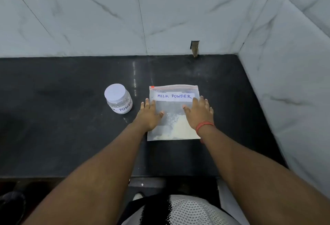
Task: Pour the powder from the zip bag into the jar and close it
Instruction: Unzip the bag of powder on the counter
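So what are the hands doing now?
Left hand: open, flat on the zip bag.
Right hand: open, flat on it too.

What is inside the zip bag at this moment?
Pale powder sits heaped toward the near end of the zip bag. The left hand and right hand cover its sides.

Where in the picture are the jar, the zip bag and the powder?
jar (119,102): head view, on its clear wall just below the white lid.
zip bag (174,90): head view, on the clear strip under the red zip.
powder (180,126): head view, on the pale heap inside the bag.
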